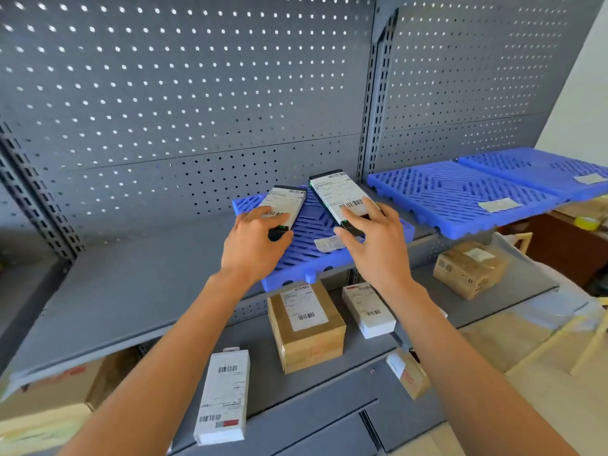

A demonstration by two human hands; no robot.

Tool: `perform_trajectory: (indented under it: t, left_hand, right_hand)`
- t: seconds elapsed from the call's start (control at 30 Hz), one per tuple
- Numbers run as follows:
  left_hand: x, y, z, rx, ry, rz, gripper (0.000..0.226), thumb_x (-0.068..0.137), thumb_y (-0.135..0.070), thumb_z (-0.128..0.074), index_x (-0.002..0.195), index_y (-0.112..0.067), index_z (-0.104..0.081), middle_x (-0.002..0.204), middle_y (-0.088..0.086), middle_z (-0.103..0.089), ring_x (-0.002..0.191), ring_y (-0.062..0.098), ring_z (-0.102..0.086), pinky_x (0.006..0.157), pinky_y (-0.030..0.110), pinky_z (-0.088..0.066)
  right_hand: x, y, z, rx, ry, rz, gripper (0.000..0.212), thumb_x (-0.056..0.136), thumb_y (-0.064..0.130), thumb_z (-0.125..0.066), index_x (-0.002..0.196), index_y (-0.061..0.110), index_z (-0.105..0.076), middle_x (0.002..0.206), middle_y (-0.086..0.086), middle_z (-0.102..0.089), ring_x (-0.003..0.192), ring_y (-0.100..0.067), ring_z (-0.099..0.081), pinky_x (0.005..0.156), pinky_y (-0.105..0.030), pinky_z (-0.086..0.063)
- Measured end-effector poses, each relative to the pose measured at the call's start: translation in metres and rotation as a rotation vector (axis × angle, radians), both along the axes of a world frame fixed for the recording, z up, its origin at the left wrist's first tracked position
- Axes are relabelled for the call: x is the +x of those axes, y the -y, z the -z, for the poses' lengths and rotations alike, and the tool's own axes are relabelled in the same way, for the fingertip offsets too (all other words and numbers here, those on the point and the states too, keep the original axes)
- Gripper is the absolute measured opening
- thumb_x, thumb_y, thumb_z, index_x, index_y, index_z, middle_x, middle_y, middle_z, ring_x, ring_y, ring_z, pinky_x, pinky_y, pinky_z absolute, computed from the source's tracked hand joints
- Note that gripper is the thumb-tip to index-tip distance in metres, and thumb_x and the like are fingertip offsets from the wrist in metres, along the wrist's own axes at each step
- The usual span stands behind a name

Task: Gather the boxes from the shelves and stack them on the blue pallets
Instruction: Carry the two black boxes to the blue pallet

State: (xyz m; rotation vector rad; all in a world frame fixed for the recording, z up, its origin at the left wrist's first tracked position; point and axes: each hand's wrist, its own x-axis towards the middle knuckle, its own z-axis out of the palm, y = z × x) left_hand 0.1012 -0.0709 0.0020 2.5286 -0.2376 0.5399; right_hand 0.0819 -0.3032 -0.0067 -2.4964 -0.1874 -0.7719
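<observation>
On the upper grey shelf (108, 291), a blue pallet (306, 258) carries two slim black boxes with white labels. The left hand (255, 245) lies over the near end of the left slim box (283, 207), fingers (255, 213) spread across its label and thumb at its end. The right hand (375, 240) covers the near end of the right slim box (337, 197), which is tilted, fingers spread. Two more blue pallets (460, 195) lie to the right. Brown and white boxes (306, 327) sit on the lower shelf.
</observation>
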Motion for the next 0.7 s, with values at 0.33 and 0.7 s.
perform_trajectory:
  t: [0.33, 0.7]
  left_hand:
    - [-0.002, 0.006, 0.003, 0.042, -0.02, -0.055, 0.045, 0.095, -0.043, -0.063, 0.138, -0.031, -0.06, 0.153, 0.0, -0.048, 0.145, 0.026, -0.035, 0.111, 0.056, -0.039]
    - [-0.042, -0.014, 0.002, 0.071, 0.045, -0.136, 0.042, 0.096, -0.043, -0.061, 0.135, -0.027, -0.062, 0.144, -0.005, -0.055, 0.133, 0.023, -0.046, 0.102, 0.049, -0.046]
  right_hand:
    - [0.011, 0.004, 0.005, -0.025, -0.076, -0.025, 0.053, 0.093, 0.055, -0.06, 0.137, 0.025, -0.061, 0.153, -0.006, -0.045, 0.144, -0.037, -0.031, 0.117, -0.053, -0.025]
    - [-0.002, -0.021, 0.0, -0.172, 0.128, -0.034, 0.033, 0.097, 0.033, -0.057, 0.118, 0.011, -0.07, 0.135, -0.009, -0.059, 0.132, -0.036, -0.045, 0.11, -0.054, -0.036]
